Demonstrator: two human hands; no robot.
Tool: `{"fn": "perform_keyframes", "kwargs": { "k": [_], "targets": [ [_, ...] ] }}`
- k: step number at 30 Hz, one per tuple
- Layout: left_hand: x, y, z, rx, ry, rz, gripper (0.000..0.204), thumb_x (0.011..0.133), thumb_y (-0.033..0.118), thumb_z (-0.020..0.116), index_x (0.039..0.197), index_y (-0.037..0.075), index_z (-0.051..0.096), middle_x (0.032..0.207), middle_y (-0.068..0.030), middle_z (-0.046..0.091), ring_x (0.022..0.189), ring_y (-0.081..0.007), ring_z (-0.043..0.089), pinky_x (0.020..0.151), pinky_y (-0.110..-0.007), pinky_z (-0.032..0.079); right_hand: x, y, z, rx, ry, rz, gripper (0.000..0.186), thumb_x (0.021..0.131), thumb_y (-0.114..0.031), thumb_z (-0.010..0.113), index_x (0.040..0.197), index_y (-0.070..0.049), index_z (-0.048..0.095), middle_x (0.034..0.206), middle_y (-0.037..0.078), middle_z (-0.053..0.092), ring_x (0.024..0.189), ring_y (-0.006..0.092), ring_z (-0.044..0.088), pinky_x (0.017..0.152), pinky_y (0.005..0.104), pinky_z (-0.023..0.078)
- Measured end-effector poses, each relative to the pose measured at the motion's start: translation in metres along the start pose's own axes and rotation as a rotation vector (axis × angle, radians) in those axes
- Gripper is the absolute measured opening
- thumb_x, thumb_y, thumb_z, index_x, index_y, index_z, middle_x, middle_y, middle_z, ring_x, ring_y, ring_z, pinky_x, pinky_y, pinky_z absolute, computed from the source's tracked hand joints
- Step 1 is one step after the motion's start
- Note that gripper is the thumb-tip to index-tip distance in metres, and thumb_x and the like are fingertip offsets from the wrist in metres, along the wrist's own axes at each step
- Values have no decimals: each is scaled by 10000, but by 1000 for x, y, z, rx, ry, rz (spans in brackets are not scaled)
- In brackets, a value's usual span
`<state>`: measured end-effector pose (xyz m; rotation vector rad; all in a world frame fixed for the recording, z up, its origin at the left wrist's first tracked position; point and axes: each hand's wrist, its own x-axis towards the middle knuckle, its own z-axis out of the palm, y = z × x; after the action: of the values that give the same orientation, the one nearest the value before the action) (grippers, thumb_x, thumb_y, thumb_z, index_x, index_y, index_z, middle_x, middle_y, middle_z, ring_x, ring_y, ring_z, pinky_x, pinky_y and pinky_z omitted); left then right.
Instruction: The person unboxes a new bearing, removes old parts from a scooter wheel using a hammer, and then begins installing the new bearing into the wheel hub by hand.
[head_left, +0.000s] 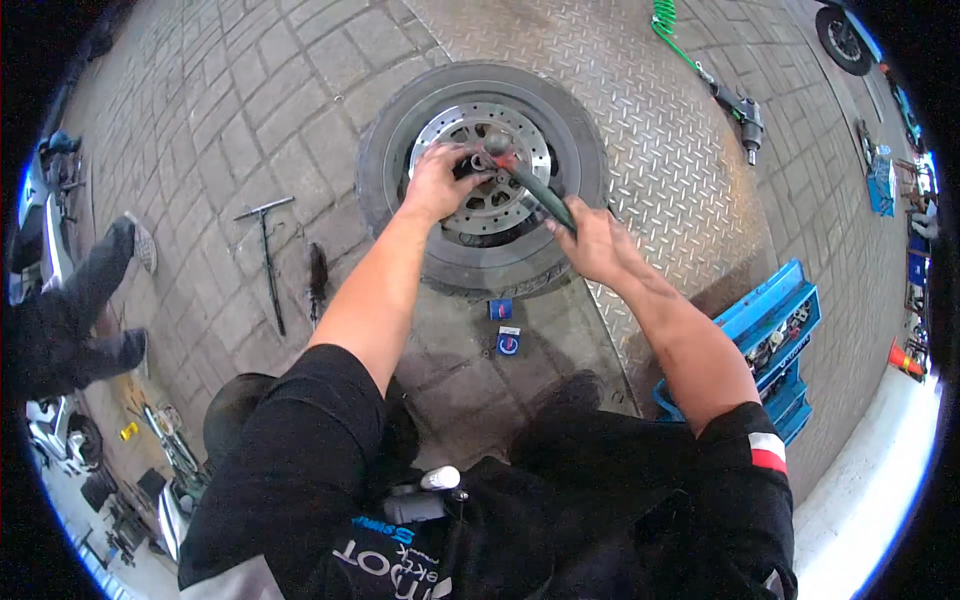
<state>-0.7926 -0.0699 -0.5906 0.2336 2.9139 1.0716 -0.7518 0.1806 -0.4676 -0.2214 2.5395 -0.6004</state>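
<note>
A motorcycle wheel (383, 215) lies flat on the ground ahead of me, its drilled brake disc (425, 140) facing up. My left hand (435, 182) is over the hub, its fingers closed around a small round metal piece (482, 162), perhaps a socket; the hand hides part of it. In my right hand (597, 245) is a hammer (540, 191) with a dark green handle and some red near the head. The hammer's rounded metal head is above the hub, close to the fingertips of my left hand; I cannot tell whether it touches the piece.
Two small blue boxes (508, 342) lie below the tyre. Left are a T-handle wrench (266, 255) and a dark brush-like thing (318, 275). A blue toolbox (770, 310) stands right. Beyond are a metal tread plate (670, 160) and an impact wrench (745, 120). A person's legs (105, 285) show far left.
</note>
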Motion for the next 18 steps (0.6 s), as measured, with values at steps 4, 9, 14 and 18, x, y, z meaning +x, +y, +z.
{"fn": "perform_keyframes", "kwargs": {
  "k": [4, 9, 14, 18],
  "targets": [
    [1, -3, 1, 19, -3, -65, 491, 791, 422, 722, 1185, 136, 662, 1252, -128, 597, 1264, -340, 462, 1086, -454, 326, -10, -13, -10, 68, 126, -101, 346, 933, -327, 559, 1132, -46, 529, 922, 256, 650, 906, 451, 623, 780, 517, 496],
    [3, -15, 7, -16, -50, 12, 468, 808, 445, 697, 1168, 148, 668, 1269, -125, 588, 1295, -350, 430, 1107, -463, 298, 8, -7, 2, -153, -66, -75, 322, 936, -328, 552, 1074, -42, 499, 877, 251, 647, 860, 456, 627, 741, 526, 496],
    [1, -3, 6, 107, -49, -77, 405, 804, 400, 710, 1118, 146, 681, 1203, -110, 620, 1215, -297, 506, 1121, -424, 297, 0, -4, 9, 53, 183, -198, 318, 906, -324, 606, 1031, -49, 506, 821, 246, 643, 827, 451, 632, 723, 522, 498],
    [0, 2, -1, 84, 15, 1, 367, 818, 378, 699, 1096, 139, 689, 1194, -110, 624, 1221, -300, 500, 1098, -426, 329, 5, -3, 10, 36, 127, -212, 318, 900, -314, 616, 1060, -57, 517, 815, 228, 645, 819, 436, 638, 731, 499, 513]
  ]
}}
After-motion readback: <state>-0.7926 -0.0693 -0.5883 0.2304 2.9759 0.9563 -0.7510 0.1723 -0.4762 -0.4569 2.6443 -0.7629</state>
